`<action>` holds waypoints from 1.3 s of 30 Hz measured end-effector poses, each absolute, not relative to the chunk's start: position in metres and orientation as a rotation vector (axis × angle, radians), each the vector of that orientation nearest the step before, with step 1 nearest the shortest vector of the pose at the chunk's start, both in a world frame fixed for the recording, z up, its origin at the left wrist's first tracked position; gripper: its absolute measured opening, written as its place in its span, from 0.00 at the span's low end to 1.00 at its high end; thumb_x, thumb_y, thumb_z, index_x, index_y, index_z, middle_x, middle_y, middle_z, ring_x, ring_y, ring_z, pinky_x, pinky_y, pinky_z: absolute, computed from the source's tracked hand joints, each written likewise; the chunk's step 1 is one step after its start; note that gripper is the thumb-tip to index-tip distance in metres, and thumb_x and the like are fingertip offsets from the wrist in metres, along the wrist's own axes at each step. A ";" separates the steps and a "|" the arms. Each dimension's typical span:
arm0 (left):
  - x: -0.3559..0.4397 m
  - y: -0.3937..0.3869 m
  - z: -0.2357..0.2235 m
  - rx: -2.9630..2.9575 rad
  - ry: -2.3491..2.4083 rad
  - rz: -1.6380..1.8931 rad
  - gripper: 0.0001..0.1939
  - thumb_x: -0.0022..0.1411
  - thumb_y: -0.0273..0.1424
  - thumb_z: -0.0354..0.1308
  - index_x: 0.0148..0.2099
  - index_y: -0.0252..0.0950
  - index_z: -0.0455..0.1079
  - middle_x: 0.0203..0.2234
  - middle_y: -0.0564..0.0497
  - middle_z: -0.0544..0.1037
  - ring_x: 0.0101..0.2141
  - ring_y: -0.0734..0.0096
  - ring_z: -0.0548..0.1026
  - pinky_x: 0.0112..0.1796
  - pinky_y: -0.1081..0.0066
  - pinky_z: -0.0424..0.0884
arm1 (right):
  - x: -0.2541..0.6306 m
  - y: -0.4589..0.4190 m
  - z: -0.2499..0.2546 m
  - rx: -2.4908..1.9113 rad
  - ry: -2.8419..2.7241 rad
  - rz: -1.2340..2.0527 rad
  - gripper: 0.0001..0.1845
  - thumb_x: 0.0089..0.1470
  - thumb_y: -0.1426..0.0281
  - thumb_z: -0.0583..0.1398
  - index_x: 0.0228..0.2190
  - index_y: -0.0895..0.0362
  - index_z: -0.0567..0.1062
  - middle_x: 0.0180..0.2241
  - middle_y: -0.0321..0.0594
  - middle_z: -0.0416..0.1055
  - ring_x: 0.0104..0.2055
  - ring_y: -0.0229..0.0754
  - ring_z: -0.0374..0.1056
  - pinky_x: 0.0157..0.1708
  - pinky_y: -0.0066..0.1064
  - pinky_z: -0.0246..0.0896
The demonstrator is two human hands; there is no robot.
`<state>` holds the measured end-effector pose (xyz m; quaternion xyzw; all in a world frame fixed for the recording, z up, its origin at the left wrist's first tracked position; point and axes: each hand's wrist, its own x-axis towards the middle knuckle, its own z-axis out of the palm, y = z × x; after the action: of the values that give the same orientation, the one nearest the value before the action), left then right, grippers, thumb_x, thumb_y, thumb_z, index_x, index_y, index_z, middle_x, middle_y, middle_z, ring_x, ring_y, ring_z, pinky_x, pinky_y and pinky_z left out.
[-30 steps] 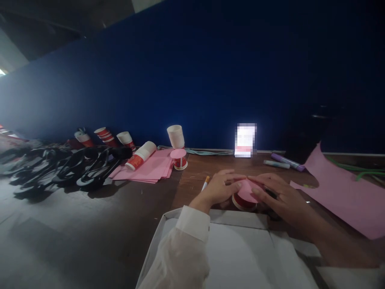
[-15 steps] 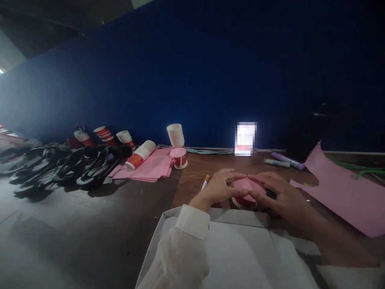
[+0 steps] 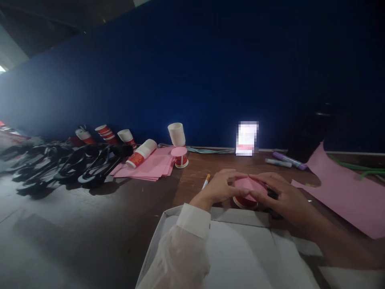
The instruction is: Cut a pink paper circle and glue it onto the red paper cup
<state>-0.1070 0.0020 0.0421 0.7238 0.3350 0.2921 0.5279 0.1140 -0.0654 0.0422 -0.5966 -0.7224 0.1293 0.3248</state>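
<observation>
A pink paper piece [image 3: 249, 185] sits over a red paper cup [image 3: 245, 202] that stands upside down on the brown table. The paper looks creased along its middle. From the left, my left hand [image 3: 221, 188] holds the paper with its thumb and fingertips. My right hand [image 3: 278, 189] grips its opposite side, and the fingertips of both hands meet above the paper. Much of the cup is hidden by the hands and paper. Beside my left hand lies an orange-tipped marker [image 3: 206, 182]. A dark object [image 3: 273, 194] is partly hidden beneath my right hand.
A white box [image 3: 234, 249] lies in front of me. Further back are an upturned cup with a pink disc [image 3: 180, 156], pink sheets [image 3: 150, 166], several paper cups and black straps [image 3: 96, 172]. On the right lie a cut pink sheet [image 3: 343, 200] and a purple marker [image 3: 290, 160].
Both hands keep nearly the same hold on the pink paper. The whole view has shifted very slightly; nothing else has visibly moved.
</observation>
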 end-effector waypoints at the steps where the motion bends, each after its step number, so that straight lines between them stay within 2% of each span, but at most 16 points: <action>1: -0.107 0.002 0.042 1.722 0.797 0.697 0.31 0.50 0.43 0.73 0.57 0.44 0.76 0.65 0.44 0.65 0.61 0.53 0.68 0.61 0.55 0.66 | 0.114 -0.066 0.042 -1.574 -1.885 0.348 0.31 0.53 0.42 0.62 0.50 0.48 0.78 0.51 0.44 0.75 0.54 0.56 0.71 0.53 0.48 0.68; 8: -0.106 0.001 0.046 1.711 0.791 0.689 0.27 0.51 0.38 0.73 0.55 0.44 0.77 0.62 0.46 0.69 0.60 0.53 0.69 0.61 0.55 0.67 | 0.112 -0.066 0.044 -1.566 -1.871 0.401 0.30 0.53 0.43 0.62 0.50 0.48 0.78 0.52 0.43 0.75 0.56 0.56 0.70 0.56 0.48 0.67; 16: -0.106 -0.003 0.051 1.637 0.794 0.715 0.29 0.50 0.37 0.74 0.56 0.41 0.77 0.63 0.42 0.67 0.60 0.52 0.71 0.60 0.56 0.67 | 0.112 -0.067 0.042 -1.542 -1.809 0.437 0.30 0.53 0.44 0.62 0.51 0.47 0.78 0.53 0.42 0.75 0.57 0.57 0.70 0.57 0.49 0.67; 19: -0.109 -0.001 0.051 1.575 0.769 0.725 0.29 0.53 0.40 0.72 0.58 0.45 0.75 0.62 0.44 0.71 0.58 0.53 0.72 0.60 0.55 0.67 | 0.113 -0.068 0.041 -1.532 -1.666 0.510 0.29 0.56 0.45 0.59 0.53 0.45 0.77 0.56 0.40 0.74 0.59 0.56 0.69 0.58 0.49 0.66; 23: -0.111 0.007 0.043 1.439 0.799 0.767 0.34 0.60 0.46 0.66 0.65 0.44 0.68 0.58 0.41 0.75 0.54 0.56 0.76 0.58 0.53 0.68 | 0.113 -0.069 0.041 -1.528 -1.374 0.618 0.27 0.61 0.46 0.55 0.55 0.44 0.75 0.56 0.39 0.75 0.60 0.56 0.69 0.60 0.51 0.65; 28: -0.110 0.010 0.037 1.494 0.883 0.770 0.34 0.58 0.43 0.69 0.65 0.44 0.68 0.62 0.42 0.71 0.60 0.56 0.71 0.61 0.56 0.65 | 0.108 -0.069 0.042 -1.556 -1.260 0.742 0.25 0.57 0.47 0.60 0.51 0.43 0.78 0.56 0.38 0.75 0.58 0.57 0.71 0.59 0.52 0.66; 33: -0.108 0.007 0.041 1.452 0.884 0.715 0.36 0.56 0.35 0.70 0.65 0.40 0.67 0.63 0.40 0.71 0.62 0.57 0.68 0.63 0.58 0.63 | 0.107 -0.067 0.039 -1.585 -1.281 0.805 0.26 0.56 0.48 0.61 0.52 0.44 0.77 0.55 0.38 0.76 0.56 0.56 0.73 0.53 0.48 0.72; 39: -0.104 0.008 0.039 1.414 0.865 0.722 0.30 0.58 0.32 0.68 0.63 0.38 0.70 0.63 0.40 0.71 0.62 0.58 0.69 0.63 0.59 0.62 | 0.106 -0.065 0.032 -1.564 -1.297 0.780 0.27 0.56 0.48 0.62 0.53 0.45 0.76 0.54 0.39 0.77 0.56 0.55 0.73 0.58 0.49 0.69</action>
<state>-0.1037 0.0078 0.0385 0.6145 0.3760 0.3140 0.6184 0.1058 -0.0648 0.0315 -0.6366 -0.5278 0.3176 0.4641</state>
